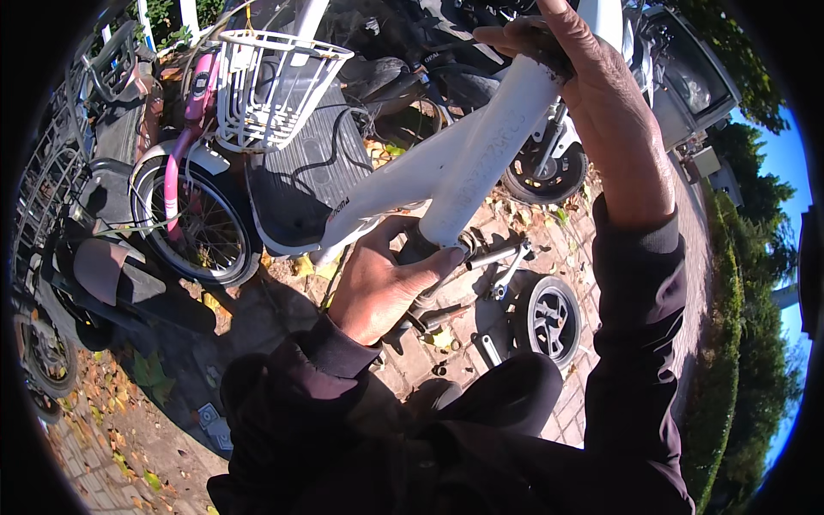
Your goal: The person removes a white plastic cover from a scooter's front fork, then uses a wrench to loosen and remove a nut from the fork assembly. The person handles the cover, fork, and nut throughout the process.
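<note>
A white scooter frame (484, 149) with a sloping steering tube fills the middle. My left hand (386, 279) is wrapped round the tube's lower end, where a dark fitting (463, 246) sits, thumb across the front. My right hand (592, 94) holds the upper end at a blackened collar (547, 53), thumb raised and fingers reaching over it. Below lie a silver fork-like part (508, 270), a small detached wheel (548, 322) and several small metal pieces (490, 351) on the paving.
A pink bicycle (178, 184) with a white basket (275, 94) and a grey scooter deck (292, 197) stand at the left, among more bikes (43, 343). A small black wheel (541, 180) is behind the frame. A vehicle (691, 73) and a hedge (725, 326) are at the right.
</note>
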`<state>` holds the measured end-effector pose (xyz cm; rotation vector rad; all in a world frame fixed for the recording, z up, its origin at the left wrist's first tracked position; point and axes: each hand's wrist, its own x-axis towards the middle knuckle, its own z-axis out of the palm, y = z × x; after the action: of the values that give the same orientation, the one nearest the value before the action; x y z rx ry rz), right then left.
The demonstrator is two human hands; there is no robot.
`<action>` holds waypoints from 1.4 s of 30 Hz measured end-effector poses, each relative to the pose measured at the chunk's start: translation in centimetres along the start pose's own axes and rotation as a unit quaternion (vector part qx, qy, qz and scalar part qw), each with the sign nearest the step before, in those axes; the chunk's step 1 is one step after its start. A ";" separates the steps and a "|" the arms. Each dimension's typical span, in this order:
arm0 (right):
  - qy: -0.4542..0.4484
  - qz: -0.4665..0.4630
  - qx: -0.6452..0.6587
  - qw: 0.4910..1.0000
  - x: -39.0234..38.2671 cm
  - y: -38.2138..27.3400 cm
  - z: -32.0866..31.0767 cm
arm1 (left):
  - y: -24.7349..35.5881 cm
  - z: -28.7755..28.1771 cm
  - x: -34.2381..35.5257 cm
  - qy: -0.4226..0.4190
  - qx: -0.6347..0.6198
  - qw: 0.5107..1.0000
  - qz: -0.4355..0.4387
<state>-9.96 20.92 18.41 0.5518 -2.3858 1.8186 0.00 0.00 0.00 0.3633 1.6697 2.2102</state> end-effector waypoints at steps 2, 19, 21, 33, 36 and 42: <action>-0.190 0.015 0.225 0.956 0.0 -0.8 -1.1 | -0.1 -0.3 0.0 -0.011 -0.020 1.000 0.018; -0.254 0.021 0.316 0.914 1.4 -0.1 -0.9 | -0.5 0.3 -0.1 0.040 -0.018 0.998 0.054; -0.240 -0.002 0.230 0.943 1.5 1.3 -1.4 | -0.5 0.4 0.1 0.031 -0.038 0.997 0.055; -0.169 0.044 0.355 0.918 -0.4 -1.9 1.4 | 1.1 0.7 -0.6 0.002 -0.133 0.991 -0.013; -0.267 -0.090 0.283 0.917 0.5 -0.2 0.4 | 1.3 0.9 -0.6 0.015 -0.140 0.990 -0.031; -0.267 -0.084 0.235 0.931 0.7 1.7 -1.5 | 1.4 0.7 -0.6 0.023 -0.066 0.997 -0.037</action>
<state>-11.41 22.53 17.48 1.4160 -2.0483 2.4028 0.63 0.02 1.52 0.2151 1.5245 2.2745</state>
